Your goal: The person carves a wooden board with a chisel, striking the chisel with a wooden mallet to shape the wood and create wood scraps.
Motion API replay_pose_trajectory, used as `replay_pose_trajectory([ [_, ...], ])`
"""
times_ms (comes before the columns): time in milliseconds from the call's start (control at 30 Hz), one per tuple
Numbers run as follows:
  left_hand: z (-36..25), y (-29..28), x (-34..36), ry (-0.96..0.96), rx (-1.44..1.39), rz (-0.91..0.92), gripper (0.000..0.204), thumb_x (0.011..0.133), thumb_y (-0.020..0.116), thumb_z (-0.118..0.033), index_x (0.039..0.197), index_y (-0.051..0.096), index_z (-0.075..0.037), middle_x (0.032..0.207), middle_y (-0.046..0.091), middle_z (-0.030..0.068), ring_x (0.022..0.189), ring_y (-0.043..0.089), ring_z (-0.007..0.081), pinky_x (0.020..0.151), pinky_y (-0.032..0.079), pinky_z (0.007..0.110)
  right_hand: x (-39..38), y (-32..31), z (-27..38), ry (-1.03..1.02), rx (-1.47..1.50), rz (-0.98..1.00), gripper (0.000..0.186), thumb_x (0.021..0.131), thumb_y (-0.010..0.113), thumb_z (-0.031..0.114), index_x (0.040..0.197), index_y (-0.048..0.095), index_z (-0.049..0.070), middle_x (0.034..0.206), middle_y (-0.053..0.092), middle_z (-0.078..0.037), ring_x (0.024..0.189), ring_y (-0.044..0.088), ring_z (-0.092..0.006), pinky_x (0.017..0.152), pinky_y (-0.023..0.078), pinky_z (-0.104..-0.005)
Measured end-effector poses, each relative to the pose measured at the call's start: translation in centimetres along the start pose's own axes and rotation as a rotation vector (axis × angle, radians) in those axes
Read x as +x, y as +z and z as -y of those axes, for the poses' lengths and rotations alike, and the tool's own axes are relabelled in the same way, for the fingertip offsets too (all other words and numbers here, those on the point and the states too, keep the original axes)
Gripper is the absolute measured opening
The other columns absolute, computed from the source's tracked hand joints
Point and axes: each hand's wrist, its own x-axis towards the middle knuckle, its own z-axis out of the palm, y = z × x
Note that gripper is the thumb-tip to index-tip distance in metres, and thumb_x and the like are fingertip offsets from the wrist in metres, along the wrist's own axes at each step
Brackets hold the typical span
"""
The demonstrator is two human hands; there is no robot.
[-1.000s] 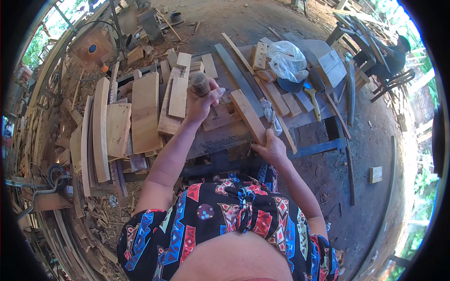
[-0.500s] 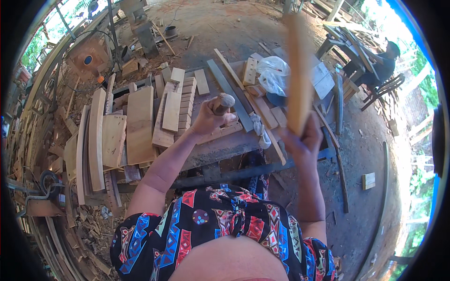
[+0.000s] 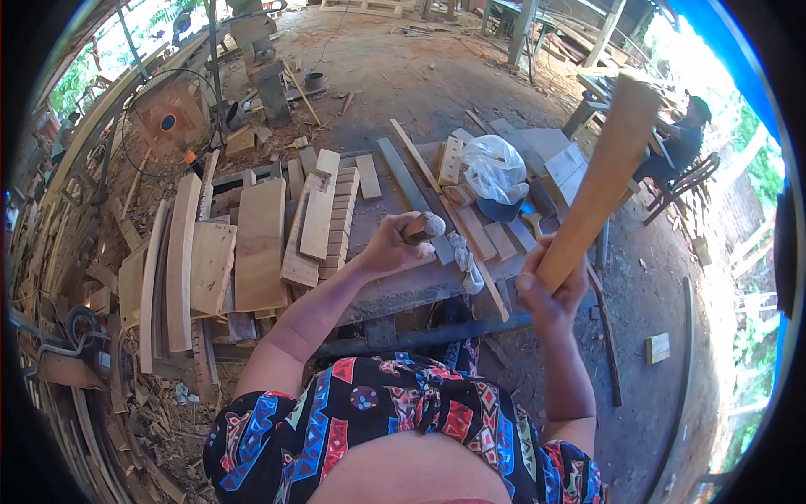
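My left hand [image 3: 384, 247] is closed around the thick wooden handle of what looks like a chisel [image 3: 425, 226], its worn, pale butt end facing up. The blade is hidden below the fist. Beneath that hand a pale strip of wood [image 3: 410, 259] lies on the workbench, mostly covered by the fingers. Off to the right, my right hand [image 3: 556, 290] grips the narrow lower end of a flat wooden club [image 3: 603, 172]. The club leans up and to the right, widening toward its top, apart from the chisel.
Boards [image 3: 260, 244] and stacked short blocks [image 3: 337, 220] fill the bench's left side. A clear plastic bag [image 3: 494, 168], a white rag [image 3: 464, 262] and long wood strips lie right of the chisel. A caged fan [image 3: 168, 123] stands far left; a person [image 3: 690, 134] sits far right.
The club has gone from nearly upright to tilted rightward, and my right hand sits slightly lower. My left hand keeps its hold on the chisel. The whole view has shifted a little.
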Motion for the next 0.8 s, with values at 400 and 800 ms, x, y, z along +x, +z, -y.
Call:
replay_pose_trajectory([
  [400,0.4,0.3,-0.1,0.010,0.052,0.048,0.023,0.072,0.068,0.003,0.094,0.063,-0.001,0.088,0.063,0.0012,0.084,0.057,0.0065,0.075,0.047,0.024,-1.9,-0.1,-2.0,-0.069,0.111,-0.073,0.039,0.069,0.072,0.009,0.103,0.054,0.005,0.077,0.055,-0.001,0.062,0.051,-0.0062,0.052,0.039,-0.0197],
  [800,1.4,0.1,0.4,0.044,0.031,0.055,0.027,0.071,0.067,0.006,0.096,0.061,0.000,0.091,0.063,0.0024,0.083,0.060,0.0093,0.073,0.049,0.025,-2.6,-0.7,-2.4,-0.005,0.134,-0.051,0.045,0.066,0.076,0.016,0.102,0.052,0.004,0.078,0.056,-0.003,0.063,0.049,-0.0070,0.051,0.037,-0.0216],
])
